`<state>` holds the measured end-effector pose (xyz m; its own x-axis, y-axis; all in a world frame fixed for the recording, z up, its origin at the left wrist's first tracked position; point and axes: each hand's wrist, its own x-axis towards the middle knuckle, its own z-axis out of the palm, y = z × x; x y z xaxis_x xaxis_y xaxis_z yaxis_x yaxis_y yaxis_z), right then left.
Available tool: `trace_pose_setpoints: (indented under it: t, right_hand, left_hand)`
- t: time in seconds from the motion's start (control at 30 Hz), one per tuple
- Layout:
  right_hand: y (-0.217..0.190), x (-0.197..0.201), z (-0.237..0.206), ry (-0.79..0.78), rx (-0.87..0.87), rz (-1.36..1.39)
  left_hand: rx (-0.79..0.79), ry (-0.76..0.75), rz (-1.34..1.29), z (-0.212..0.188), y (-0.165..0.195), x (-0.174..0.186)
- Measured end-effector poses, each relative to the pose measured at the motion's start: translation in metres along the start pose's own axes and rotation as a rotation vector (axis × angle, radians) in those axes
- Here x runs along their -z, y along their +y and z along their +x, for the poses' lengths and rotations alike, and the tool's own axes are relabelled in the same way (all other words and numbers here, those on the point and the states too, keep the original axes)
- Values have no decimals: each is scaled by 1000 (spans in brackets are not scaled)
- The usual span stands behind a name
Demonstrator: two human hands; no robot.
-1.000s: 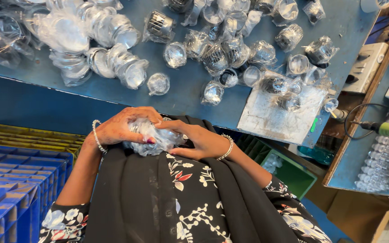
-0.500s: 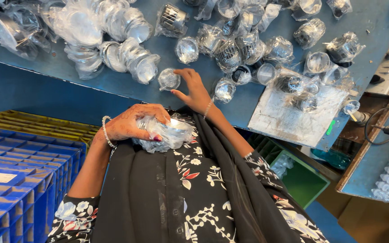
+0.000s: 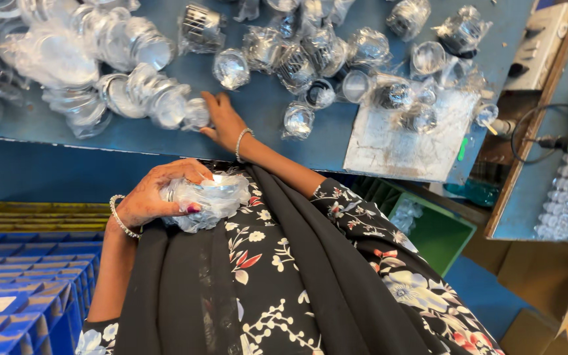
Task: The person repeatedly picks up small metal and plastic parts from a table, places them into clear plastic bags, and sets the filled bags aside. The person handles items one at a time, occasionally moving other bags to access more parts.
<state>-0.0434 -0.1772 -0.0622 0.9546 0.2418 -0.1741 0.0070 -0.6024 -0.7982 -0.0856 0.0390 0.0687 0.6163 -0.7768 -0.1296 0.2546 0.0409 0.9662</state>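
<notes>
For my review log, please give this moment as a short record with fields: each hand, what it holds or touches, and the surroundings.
left hand: in the lap, gripping a bundle of clear plastic-wrapped pieces
right hand: stretched onto the blue table, fingers on a small wrapped round part
on table: many more wrapped round parts; a worn grey board
beside lap: blue crates, green bin
</notes>
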Motion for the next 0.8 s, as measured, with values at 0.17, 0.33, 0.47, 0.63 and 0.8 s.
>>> trace_pose_setpoints:
  t: [0.17, 0.33, 0.47, 0.63, 0.8]
  right_hand:
    - [-20, 20, -14, 40, 9, 52]
    - [12, 97, -46, 535, 49, -57]
    - [78, 163, -65, 731, -316, -509]
    - [136, 182, -86, 643, -324, -537]
    - [158, 190, -115, 687, -428, -155]
  left_hand:
    - [39, -28, 11, 6, 2, 5]
    - [62, -44, -49, 13, 2, 7]
    - [54, -92, -95, 24, 1, 7]
    - [96, -158, -75, 45, 4, 7]
    - [93, -173, -46, 61, 4, 1]
